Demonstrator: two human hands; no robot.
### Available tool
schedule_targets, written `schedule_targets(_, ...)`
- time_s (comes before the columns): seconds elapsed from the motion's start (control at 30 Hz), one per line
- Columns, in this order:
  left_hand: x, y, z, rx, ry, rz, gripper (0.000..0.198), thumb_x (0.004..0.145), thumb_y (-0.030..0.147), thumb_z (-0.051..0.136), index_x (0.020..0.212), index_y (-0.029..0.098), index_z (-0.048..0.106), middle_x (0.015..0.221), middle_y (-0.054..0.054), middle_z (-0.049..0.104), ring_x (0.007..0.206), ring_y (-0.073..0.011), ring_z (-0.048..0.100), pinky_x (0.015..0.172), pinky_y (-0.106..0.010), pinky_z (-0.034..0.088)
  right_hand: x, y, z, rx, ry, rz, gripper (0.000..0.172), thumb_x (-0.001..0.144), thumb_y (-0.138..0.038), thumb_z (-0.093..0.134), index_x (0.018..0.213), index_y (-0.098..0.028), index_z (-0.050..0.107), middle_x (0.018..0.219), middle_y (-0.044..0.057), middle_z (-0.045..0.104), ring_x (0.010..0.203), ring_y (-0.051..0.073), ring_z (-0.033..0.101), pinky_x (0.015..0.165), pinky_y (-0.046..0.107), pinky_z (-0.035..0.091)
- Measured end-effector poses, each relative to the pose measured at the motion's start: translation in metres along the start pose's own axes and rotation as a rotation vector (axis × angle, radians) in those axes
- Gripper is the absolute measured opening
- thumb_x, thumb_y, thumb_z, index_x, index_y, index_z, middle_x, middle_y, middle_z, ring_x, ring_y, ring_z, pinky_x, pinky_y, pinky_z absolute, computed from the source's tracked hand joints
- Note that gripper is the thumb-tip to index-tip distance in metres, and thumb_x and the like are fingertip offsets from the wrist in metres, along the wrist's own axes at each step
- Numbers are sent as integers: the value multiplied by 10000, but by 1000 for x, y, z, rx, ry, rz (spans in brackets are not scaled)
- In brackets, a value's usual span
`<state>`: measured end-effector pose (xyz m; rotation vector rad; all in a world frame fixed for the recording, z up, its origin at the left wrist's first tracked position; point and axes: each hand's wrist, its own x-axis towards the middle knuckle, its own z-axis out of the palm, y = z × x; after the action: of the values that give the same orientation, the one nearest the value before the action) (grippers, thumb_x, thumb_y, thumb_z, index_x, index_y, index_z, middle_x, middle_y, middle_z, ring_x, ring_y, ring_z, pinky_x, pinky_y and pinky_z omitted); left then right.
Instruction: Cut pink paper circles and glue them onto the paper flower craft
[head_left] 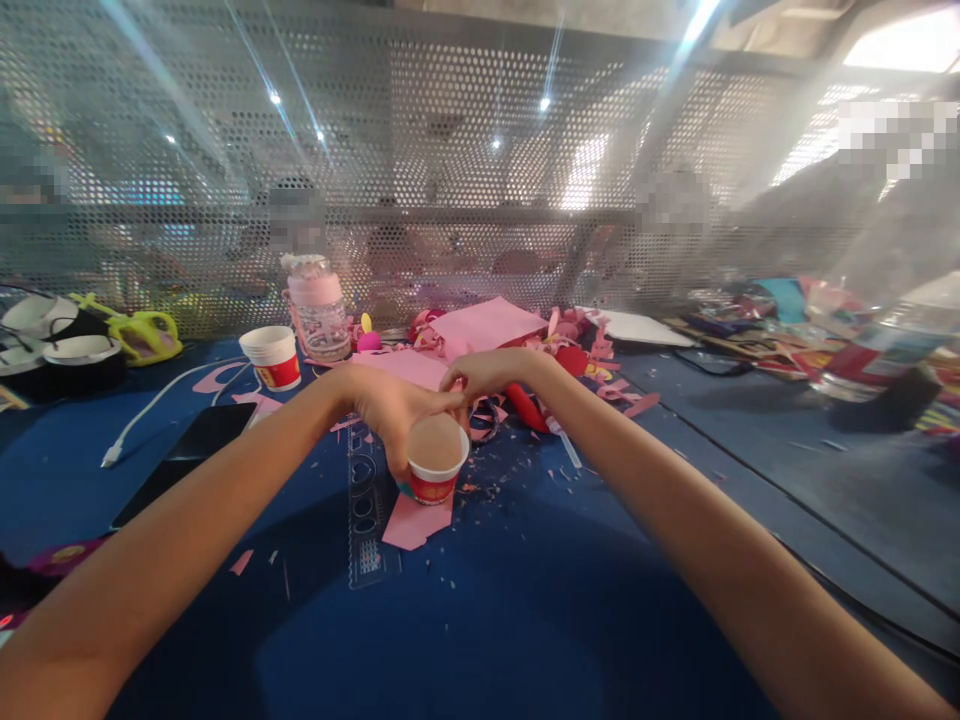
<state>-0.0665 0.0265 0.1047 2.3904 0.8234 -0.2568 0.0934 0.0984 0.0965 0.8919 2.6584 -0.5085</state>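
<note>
My left hand (pixel 386 415) is wrapped round the left side of a red and white paper cup (pixel 433 488), its thumb stretched across the far side. The cup stands tilted a little towards me, with a plain interior showing. My right hand (pixel 480 378) is just behind the cup's rim, against the left thumb. Its fingers are bent and pressed together; whatever they hold is hidden. Beneath the cup lies a piece of pink paper (pixel 418 525), and beside it a clear stencil ruler (pixel 367 565).
Pink paper sheets (pixel 491 325) and scraps are heaped behind my hands. A second paper cup (pixel 271 358), a pink-topped bottle (pixel 319 310), a black phone (pixel 187 450) and a white cable (pixel 112 455) lie left. A perforated metal screen (pixel 465 180) stands behind; a large plastic bottle (pixel 870 350) is right.
</note>
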Motion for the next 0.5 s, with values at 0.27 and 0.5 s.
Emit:
schedule_targets(0.27, -1, 5, 1, 13, -23, -132, 1256, 429, 290, 733, 1428, 85, 1, 1436, -195, 280, 1221, -321, 390, 872, -303, 439, 2, -1, 1, -2, 42, -35, 423, 674, -118, 595, 1093, -80, 642, 942, 81, 699, 733, 142, 584, 623, 218, 401)
schedule_targets(0.5, -1, 13, 3, 76, -81, -176, 1245, 495, 337, 705, 1420, 100, -95, 1443, -213, 250, 1184, -299, 443, 835, -276, 447, 7, -12, 7, 0, 153, -107, 339, 672, -168, 610, 985, -64, 684, 963, 114, 694, 786, 161, 597, 684, 230, 422)
